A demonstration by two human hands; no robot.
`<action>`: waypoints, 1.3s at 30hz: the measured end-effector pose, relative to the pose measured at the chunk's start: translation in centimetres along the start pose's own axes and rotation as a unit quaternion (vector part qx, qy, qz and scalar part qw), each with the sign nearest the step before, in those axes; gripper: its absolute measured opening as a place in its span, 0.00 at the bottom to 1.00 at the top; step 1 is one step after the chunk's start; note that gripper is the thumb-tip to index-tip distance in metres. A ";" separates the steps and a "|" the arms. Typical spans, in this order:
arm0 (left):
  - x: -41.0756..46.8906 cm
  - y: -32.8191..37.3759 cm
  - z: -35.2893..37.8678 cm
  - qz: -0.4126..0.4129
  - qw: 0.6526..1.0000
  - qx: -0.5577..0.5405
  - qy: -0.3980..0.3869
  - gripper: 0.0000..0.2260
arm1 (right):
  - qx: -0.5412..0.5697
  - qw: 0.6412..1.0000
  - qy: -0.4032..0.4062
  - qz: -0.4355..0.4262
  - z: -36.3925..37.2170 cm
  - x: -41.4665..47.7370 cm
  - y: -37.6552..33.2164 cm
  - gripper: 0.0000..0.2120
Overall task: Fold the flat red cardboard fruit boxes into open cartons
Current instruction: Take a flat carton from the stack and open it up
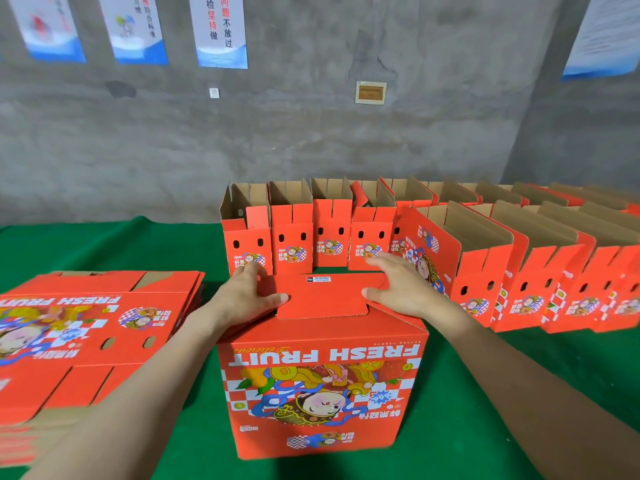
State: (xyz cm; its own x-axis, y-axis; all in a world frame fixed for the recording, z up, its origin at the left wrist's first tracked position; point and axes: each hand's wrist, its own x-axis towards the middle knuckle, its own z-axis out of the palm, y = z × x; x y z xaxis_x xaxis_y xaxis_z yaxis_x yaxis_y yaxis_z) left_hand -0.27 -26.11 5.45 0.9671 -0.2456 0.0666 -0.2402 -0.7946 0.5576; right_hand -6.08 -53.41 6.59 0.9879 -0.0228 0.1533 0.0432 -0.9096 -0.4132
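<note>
A red cardboard box (322, 393) stands on the green counter (138, 244), near and in the middle. Its "FRESH FRUIT" lettering and cartoon figure read upside down from the camera. On its upper face a red flap (325, 301) lies folded flat across the middle, with a small white label (318, 279) near its far edge.

The left grip (247, 294) lies flat on the left end of that upper face. Its fingers are straight and spread toward the far side, and its thumb reaches in onto the flap. The right grip (398, 289) mirrors it on the right end, fingers extended and thumb resting at the flap's right edge. Both grips are wide open and press on the cardboard; neither curls around anything.

To the left of the box, a stack of flat red boxes (86, 323) lies on the counter, printed side up. On the far side, a row of folded cartons (291, 233) stands with tops open and brown insides showing. More open cartons (519, 271) run along the right, packed side by side, the closest one just beside the right grip.

Behind the counter rises a grey concrete wall (311, 133) hung with posters (221, 29).
</note>
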 end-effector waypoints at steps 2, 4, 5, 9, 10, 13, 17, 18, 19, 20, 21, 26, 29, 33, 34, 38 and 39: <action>0.2 0.1 -0.2 -0.005 1.000 0.016 -0.022 0.37 | 0.019 0.997 -0.066 0.045 0.1 0.9 -0.3 0.32; 0.5 0.3 -0.2 -0.012 0.998 0.048 -0.039 0.38 | 0.046 0.993 -0.083 0.068 0.3 1.5 -0.2 0.33; 0.6 0.4 -0.2 -0.016 0.997 0.061 -0.043 0.36 | 0.041 0.993 -0.079 0.072 0.4 1.6 -0.1 0.33; 0.9 0.8 0.0 -0.031 0.995 0.090 -0.039 0.33 | 0.015 0.996 -0.051 0.070 1.2 1.3 0.1 0.32; 0.9 0.8 0.1 -0.034 0.994 0.097 -0.035 0.33 | 0.011 0.996 -0.047 0.069 1.4 1.2 0.1 0.31; 1.0 0.9 0.3 -0.036 0.993 0.113 -0.026 0.34 | -0.004 0.998 -0.036 0.060 1.7 1.0 0.2 0.31; 1.0 0.8 0.6 -0.034 0.991 0.125 -0.021 0.34 | -0.025 0.998 -0.023 0.054 2.0 0.8 0.2 0.31; 1.0 0.8 0.6 -0.033 0.991 0.129 -0.019 0.34 | -0.028 0.998 -0.021 0.054 2.0 0.8 0.1 0.31; 1.0 0.8 0.7 -0.031 0.990 0.134 -0.017 0.34 | -0.031 0.998 -0.019 0.054 2.1 0.7 0.1 0.31; 1.0 0.8 0.8 -0.030 0.990 0.140 -0.016 0.35 | -0.033 0.998 -0.017 0.054 2.1 0.7 0.0 0.31; 1.0 0.9 0.8 -0.030 0.989 0.145 -0.014 0.35 | -0.037 0.998 -0.015 0.054 2.1 0.6 0.0 0.31; 0.9 0.6 0.8 -0.023 0.992 0.125 -0.012 0.34 | -0.028 0.998 -0.011 0.046 2.2 0.5 0.2 0.31; 0.9 -0.1 0.5 -0.010 1.000 0.027 0.006 0.32 | 0.022 0.999 -0.014 0.041 2.1 0.6 0.7 0.30; 0.1 -1.8 0.0 -0.047 0.967 -0.251 -0.021 0.32 | 0.100 0.994 -0.005 0.048 1.8 0.5 1.4 0.28; -0.3 -2.4 0.0 -0.067 0.937 -0.341 -0.041 0.32 | 0.150 0.987 0.000 0.055 1.7 0.4 1.5 0.27; -1.6 -4.5 0.6 -0.099 0.895 -0.428 -0.077 0.23 | 0.413 0.897 0.051 0.152 1.2 -0.2 2.1 0.22; -1.7 -4.7 0.6 -0.107 0.899 -0.415 -0.083 0.24 | 0.435 0.876 0.054 0.201 1.6 -0.6 2.4 0.23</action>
State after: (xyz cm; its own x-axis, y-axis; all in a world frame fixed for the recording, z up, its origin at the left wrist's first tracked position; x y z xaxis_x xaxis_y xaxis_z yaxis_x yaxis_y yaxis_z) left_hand -0.87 -22.26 2.21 0.9410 -0.2718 -0.2014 0.1618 -0.1612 0.9736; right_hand -6.38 -54.95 4.10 0.9316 -0.3506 -0.0956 -0.1606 -0.1610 -0.9738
